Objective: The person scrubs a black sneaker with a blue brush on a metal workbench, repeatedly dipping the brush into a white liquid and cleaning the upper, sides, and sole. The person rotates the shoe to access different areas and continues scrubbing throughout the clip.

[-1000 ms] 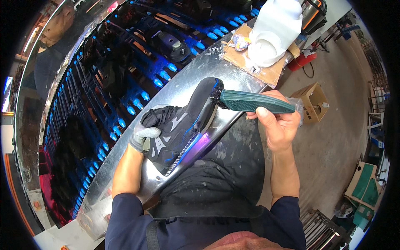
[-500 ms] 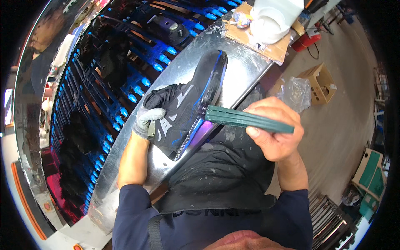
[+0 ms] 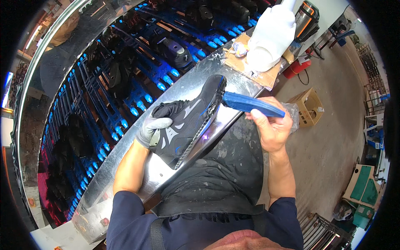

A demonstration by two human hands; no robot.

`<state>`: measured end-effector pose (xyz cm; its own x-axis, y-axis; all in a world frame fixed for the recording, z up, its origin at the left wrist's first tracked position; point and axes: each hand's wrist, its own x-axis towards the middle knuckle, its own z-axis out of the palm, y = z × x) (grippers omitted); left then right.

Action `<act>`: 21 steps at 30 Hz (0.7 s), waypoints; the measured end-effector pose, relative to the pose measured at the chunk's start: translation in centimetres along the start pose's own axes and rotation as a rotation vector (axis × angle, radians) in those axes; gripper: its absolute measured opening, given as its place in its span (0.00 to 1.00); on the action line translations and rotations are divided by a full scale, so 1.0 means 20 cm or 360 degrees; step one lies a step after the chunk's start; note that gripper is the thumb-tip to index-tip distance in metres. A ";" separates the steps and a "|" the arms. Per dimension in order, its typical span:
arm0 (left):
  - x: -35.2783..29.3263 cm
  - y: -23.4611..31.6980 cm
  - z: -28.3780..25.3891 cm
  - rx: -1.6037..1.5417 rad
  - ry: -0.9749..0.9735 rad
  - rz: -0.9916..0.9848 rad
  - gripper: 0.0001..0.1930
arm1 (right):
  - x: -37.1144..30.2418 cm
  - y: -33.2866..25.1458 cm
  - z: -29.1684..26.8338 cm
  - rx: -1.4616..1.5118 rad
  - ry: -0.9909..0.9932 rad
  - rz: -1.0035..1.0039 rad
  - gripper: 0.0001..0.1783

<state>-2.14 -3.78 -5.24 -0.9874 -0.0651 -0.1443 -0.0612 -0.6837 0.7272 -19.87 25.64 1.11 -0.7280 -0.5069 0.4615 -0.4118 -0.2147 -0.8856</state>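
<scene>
Head view: gloved left hand (image 3: 151, 131) grips black shoe (image 3: 186, 124) from left; right hand (image 3: 273, 130), extended forward, grasps blue brush (image 3: 249, 103).

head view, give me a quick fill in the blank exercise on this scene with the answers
The left hand, in a ____ glove, holds the shoe.
The brush is in the ____ hand.
The jug on the cardboard is ____.
The fire extinguisher is ____.

Missing words: grey; right; white; red.
</scene>
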 end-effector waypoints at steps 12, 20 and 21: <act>0.02 0.01 0.02 -0.0002 -0.0098 -0.0001 0.39 | 0.00 -0.13 0.02 -0.0421 -0.0307 -0.0469 0.10; 0.02 0.02 0.07 -0.0009 -0.0098 0.0012 0.37 | -0.03 -0.24 0.12 -0.0820 -0.0509 -0.0729 0.13; 0.02 0.02 0.06 -0.0006 -0.0097 0.0005 0.37 | -0.02 -0.24 0.12 -0.0849 -0.0497 -0.0749 0.13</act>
<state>-2.78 -3.22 -4.35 -0.9946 -0.0230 -0.1008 -0.0577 -0.6861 0.7252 -16.27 24.90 5.10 -0.2558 -0.6905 0.6766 -0.9050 -0.0750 -0.4187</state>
